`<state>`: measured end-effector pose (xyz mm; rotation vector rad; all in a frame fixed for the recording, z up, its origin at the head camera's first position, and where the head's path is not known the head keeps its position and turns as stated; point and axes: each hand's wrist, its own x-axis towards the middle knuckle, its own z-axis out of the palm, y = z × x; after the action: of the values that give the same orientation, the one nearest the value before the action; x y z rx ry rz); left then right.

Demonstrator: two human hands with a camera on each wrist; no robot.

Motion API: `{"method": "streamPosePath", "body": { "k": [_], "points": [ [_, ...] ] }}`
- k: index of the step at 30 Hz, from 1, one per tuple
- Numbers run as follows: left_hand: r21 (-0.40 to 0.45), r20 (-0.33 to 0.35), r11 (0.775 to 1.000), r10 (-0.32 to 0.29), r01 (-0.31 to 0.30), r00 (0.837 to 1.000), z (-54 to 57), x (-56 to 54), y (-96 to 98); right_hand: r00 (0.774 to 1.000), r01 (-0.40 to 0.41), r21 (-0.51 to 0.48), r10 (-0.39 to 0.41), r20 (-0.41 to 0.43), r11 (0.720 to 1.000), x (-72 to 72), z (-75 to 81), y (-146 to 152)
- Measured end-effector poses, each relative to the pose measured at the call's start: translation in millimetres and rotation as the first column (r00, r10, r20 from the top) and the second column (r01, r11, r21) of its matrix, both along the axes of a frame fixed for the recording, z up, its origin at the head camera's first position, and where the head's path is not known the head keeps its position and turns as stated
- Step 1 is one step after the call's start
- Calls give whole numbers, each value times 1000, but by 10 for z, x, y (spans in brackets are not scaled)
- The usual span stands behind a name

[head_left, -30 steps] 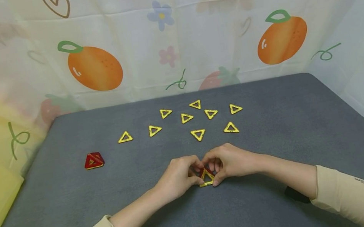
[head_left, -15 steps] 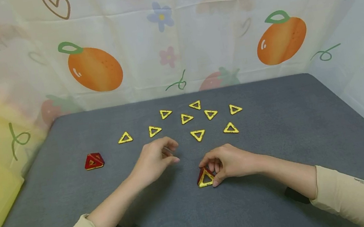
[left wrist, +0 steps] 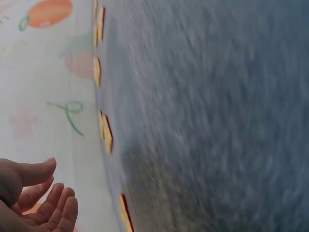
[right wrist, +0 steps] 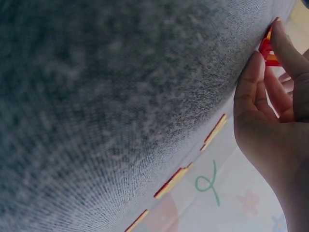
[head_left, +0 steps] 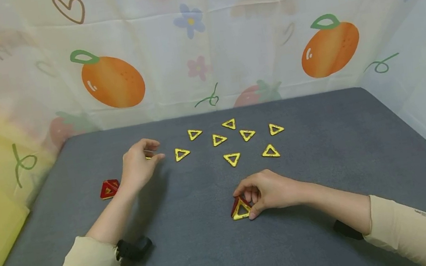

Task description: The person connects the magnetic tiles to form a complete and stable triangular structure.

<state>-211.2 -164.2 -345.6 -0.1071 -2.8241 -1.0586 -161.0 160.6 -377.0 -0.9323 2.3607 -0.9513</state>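
- Right hand [head_left: 268,191]: thumb and index finger pinched on small red-and-yellow pyramid [head_left: 235,207]; pyramid at the fingertips, 8 o'clock of the palm in head view, resting on grey table [head_left: 196,244]
- Left hand [head_left: 137,162]: thumb and fingers apart; a partly hidden yellow triangle [head_left: 149,157] shows between them, toward 3 o'clock; contact cannot be told
- Second red-and-yellow piece [head_left: 107,189]: 8 o'clock of left hand, partly behind the forearm
- Eight yellow triangles [head_left: 232,154]: flat, 11 to 1 o'clock from pyramid

Head view faces forward and down — nearer wrist views skim the same tabletop [head_left: 294,248].
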Motion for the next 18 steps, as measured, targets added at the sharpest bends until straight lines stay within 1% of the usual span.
{"method": "streamPosePath", "body": {
  "k": [5, 7, 13, 18],
  "points": [
    [-9, 41, 998, 58, -58, 997, -50, -82, -102, 1000, -1, -6, 1, 6, 1000, 0, -8, 2],
    [-21, 60, 998, 67, -66, 996, -78, -108, -146, 1000, -2, -9, 3, 8, 1000, 0, -11, 0],
    [-89, 121, 994, 67, -56, 990, -158, -158, -258, 1000, -7, -10, 7, 9, 1000, -6, -17, -6],
    [-180, 163, 983, 69, -39, 984, -204, -196, -310, 1000, -7, -9, 7, 11, 1000, -10, -21, -9]
  ]
}}
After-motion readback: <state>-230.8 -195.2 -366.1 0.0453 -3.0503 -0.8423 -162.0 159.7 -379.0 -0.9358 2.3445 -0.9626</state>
